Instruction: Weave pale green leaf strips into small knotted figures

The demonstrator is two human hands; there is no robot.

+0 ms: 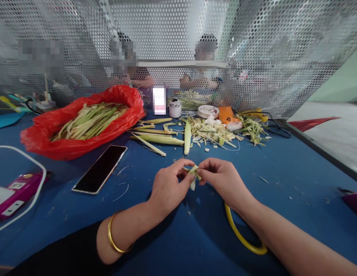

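Note:
A small folded piece of pale green husk strip (193,171) is pinched between my two hands above the blue table. My left hand (169,184) grips it between thumb and fingers, and its lower end sticks out beneath. On its other side my right hand (221,174) holds the strip with thumb and forefinger. Just beyond the hands lie a broad husk leaf (187,138) and several long husk strips (158,138). A heap of husk scraps (211,132) is to the right of them. The fingertips partly hide the folded piece.
A red plastic bag (118,134) full of husk leaves stands at the left, with a phone (100,169) before it. A purple power strip (17,191) and white cable lie far left. At the back are a jar (175,109), a tape roll (208,111) and a perforated metal partition (172,34).

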